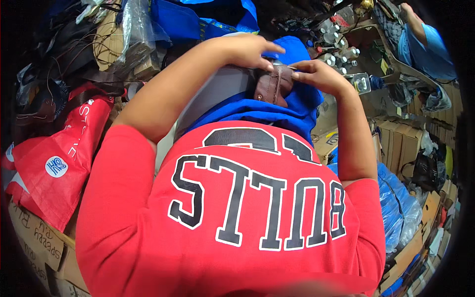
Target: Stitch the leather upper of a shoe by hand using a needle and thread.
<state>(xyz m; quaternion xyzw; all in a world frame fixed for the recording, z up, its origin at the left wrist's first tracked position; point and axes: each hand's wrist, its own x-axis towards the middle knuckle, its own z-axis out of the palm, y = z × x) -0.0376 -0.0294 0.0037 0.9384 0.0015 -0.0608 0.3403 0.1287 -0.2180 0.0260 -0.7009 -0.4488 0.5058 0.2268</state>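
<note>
A brown leather piece (273,85), which looks like a shoe, lies over my lap. It has a raised stitched seam and a small metal eyelet near its lower left corner. A small greyish rounded part (278,63) shows at its far end. My left hand (250,51) is at that end, thumb tip at the leather's edge and index finger stretched out apart from it. From the right, my right hand (316,75) grips the leather's edge with its thumb against the side; its other fingers are partly hidden. Blue cloth (302,106) spreads beneath the piece.
A red bag (54,153) stands at the left beside cardboard (37,242). Far off is a blue bag (198,20). Several small bottles (334,42) and a clear jar (361,83) are at the far right. Blue plastic wrap (396,203) and stacked cardboard (401,141) lie at the right.
</note>
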